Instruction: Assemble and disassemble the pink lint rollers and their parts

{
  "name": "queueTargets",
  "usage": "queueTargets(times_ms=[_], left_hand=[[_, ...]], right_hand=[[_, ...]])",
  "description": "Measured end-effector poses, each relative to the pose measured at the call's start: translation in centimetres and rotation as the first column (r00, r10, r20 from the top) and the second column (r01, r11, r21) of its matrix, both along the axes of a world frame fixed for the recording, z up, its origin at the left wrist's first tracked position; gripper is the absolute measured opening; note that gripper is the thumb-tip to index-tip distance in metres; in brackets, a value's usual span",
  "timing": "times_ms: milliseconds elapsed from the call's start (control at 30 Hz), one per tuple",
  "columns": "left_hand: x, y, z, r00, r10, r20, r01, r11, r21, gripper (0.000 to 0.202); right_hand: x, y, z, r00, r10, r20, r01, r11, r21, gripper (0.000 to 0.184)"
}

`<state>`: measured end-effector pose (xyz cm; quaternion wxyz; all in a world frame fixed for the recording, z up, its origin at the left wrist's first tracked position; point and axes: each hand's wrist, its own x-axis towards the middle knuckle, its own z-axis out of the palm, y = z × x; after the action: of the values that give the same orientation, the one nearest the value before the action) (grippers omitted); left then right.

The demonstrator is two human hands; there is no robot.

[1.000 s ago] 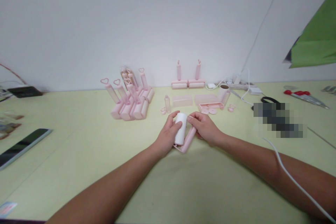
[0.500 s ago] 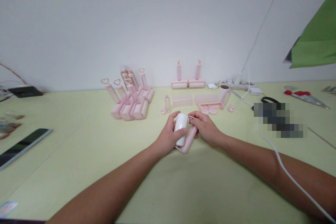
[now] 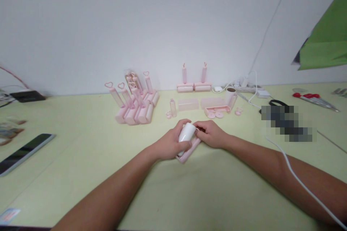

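My left hand (image 3: 170,143) is wrapped round a glossy white lint roll (image 3: 187,133), thumb across its lower part. The roll sits tilted at a pink lint roller frame (image 3: 187,154), which runs along its right side and under its lower end. At the frame's upper right end, my right hand (image 3: 213,134) pinches it with bent fingers. Whether the roll is seated in the frame cannot be made out. Just beyond the hands lie an open pink frame (image 3: 218,109) with round pink end discs and a clear pink handle tube (image 3: 173,107).
Assembled pink lint rollers (image 3: 132,115) stand in a group at left. Two more (image 3: 185,87) stand by the wall. Pale pink covers (image 3: 188,104) and another white roll (image 3: 230,95) lie centrally. At right are red-handled scissors (image 3: 310,96) and a white cable (image 3: 291,171); a phone (image 3: 25,153) is at left.
The roll and frame have come down slightly towards me and tilted further over. Both hands moved with them, and my right hand now sits closer to the roll's top.
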<state>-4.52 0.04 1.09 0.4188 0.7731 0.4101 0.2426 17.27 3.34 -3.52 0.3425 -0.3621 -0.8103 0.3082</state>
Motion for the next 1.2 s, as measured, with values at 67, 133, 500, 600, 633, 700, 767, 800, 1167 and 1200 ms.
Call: queueTargets(times_ms=[67,133,500,600,633,700,767,800,1167,1200], left_hand=[[-0.2,-0.1,0.5,0.998,-0.042,-0.047,0.04,0.999,-0.027,0.063],[-0.2,-0.2,0.9,0.995,-0.086,-0.058,0.082,0.995,-0.06,0.058],[-0.2,0.2,1.4,0.98,-0.182,-0.077,0.17,0.975,-0.144,0.055],[-0.3,0.4,1.7,0.974,-0.205,-0.095,0.186,0.966,-0.18,0.055],[-0.3,0.5,1.9,0.971,-0.213,-0.109,0.19,0.963,-0.191,0.056],[-0.2,0.6,2.2,0.96,-0.236,-0.149,0.203,0.957,-0.205,0.056],[0.0,0.7,2.6,0.947,-0.263,-0.185,0.223,0.952,-0.209,0.055],[0.1,0.7,2.7,0.941,-0.273,-0.199,0.231,0.95,-0.209,0.053],[0.3,1.1,3.3,0.931,-0.289,-0.222,0.242,0.946,-0.214,0.052],[0.3,1.1,3.3,0.933,-0.295,-0.205,0.25,0.943,-0.219,0.052]], right_hand=[[0.1,0.1,0.3,0.997,0.07,-0.037,-0.073,0.993,-0.096,0.02],[0.3,0.4,0.5,0.982,0.167,-0.083,-0.181,0.96,-0.213,0.017],[0.5,0.9,0.5,0.941,0.294,-0.167,-0.335,0.87,-0.36,0.024],[0.3,0.8,0.4,0.936,0.294,-0.193,-0.348,0.857,-0.38,0.026],[0.3,0.9,0.3,0.935,0.294,-0.199,-0.351,0.853,-0.386,0.026],[0.2,1.0,0.2,0.931,0.298,-0.209,-0.359,0.847,-0.393,0.026],[0.1,1.2,0.1,0.925,0.308,-0.221,-0.374,0.838,-0.397,0.026],[0.1,1.2,0.0,0.921,0.315,-0.228,-0.384,0.833,-0.399,0.026],[-0.1,1.5,-0.6,0.894,0.351,-0.277,-0.439,0.807,-0.396,0.03],[-0.1,1.5,-0.7,0.894,0.35,-0.281,-0.44,0.806,-0.397,0.033]])
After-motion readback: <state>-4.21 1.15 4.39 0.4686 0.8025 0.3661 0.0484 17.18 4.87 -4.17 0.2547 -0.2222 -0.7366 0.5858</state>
